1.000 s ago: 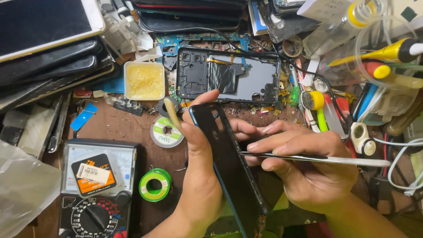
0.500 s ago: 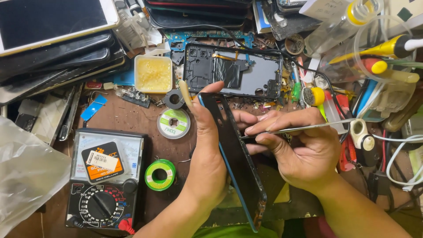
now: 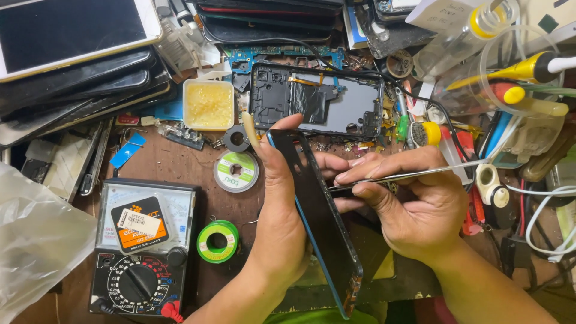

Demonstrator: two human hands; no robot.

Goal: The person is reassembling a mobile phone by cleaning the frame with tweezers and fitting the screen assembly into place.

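Observation:
My left hand (image 3: 282, 210) grips a black phone back cover with a blue edge (image 3: 321, 228), held on its side and tilted above the workbench. My right hand (image 3: 408, 204) pinches a pair of metal tweezers (image 3: 414, 174), whose tips touch the inner side of the cover near its upper part. Behind my hands lies an opened phone frame (image 3: 318, 99) showing its dark inner plate and a small orange flex strip.
An analogue multimeter (image 3: 141, 246) sits at the lower left beside a green solder spool (image 3: 217, 241) and a white spool (image 3: 236, 170). A yellow flux tub (image 3: 208, 105), stacked phones (image 3: 78, 66), screwdrivers (image 3: 522, 69), a clear plastic bag (image 3: 30, 240) and cables crowd the bench.
The view has shifted slightly downward and closer. My right hand with the tweezers has moved in toward the cover, the tips now against its inner side. My left hand keeps hold of the cover.

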